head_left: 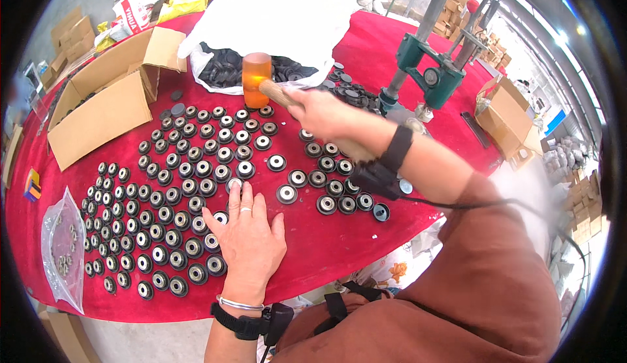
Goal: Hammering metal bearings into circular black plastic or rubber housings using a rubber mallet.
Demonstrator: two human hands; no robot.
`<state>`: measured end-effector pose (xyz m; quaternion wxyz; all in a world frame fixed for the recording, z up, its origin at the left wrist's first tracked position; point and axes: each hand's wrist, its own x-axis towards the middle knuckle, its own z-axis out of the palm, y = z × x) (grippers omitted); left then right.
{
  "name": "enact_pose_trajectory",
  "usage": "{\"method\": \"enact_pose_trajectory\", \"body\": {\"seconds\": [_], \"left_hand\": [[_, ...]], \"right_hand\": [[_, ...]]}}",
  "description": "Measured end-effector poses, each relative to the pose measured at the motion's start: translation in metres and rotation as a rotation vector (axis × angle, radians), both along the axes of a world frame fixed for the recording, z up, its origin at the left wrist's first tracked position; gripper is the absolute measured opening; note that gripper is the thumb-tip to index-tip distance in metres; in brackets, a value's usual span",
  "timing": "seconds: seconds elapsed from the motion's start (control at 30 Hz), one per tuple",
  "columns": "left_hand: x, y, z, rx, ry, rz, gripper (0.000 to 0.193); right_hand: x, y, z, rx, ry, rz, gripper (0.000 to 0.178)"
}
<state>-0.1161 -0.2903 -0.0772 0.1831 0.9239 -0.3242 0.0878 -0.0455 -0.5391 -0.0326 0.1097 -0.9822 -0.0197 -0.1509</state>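
Note:
My right hand grips the wooden handle of a mallet with an amber, see-through head. The mallet is raised over the far part of the group of small black wheels. Each wheel has a round metal centre with a hole. My left hand is spread among them, palm down, its fingertips on a wheel just ahead of it. Many more wheels lie in loose rows to the left, and a smaller cluster lies below my right forearm. The mallet head touches no wheel that I can make out.
A red-covered table carries everything. Behind the wheels are an open cardboard box and a white sack of black discs. A green hand press stands far right. A clear plastic bag of small parts lies at the left edge.

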Motion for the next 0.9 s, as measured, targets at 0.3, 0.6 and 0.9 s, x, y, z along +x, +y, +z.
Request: {"method": "enact_pose_trajectory", "body": {"seconds": [0.3, 0.6, 0.9], "left_hand": [[0.000, 0.004, -0.001, -0.004, -0.019, 0.001, 0.042], [-0.001, 0.003, 0.001, 0.016, -0.031, 0.008, 0.041], [-0.004, 0.001, 0.000, 0.066, -0.178, -0.021, 0.044]], "right_hand": [[0.014, 0.007, 0.003, 0.048, 0.052, 0.088, 0.046], [-0.017, 0.034, 0.014, 0.147, 0.128, 0.000, 0.042], [-0.056, 0.031, 0.029, 0.205, 0.206, 0.039, 0.048]]}}
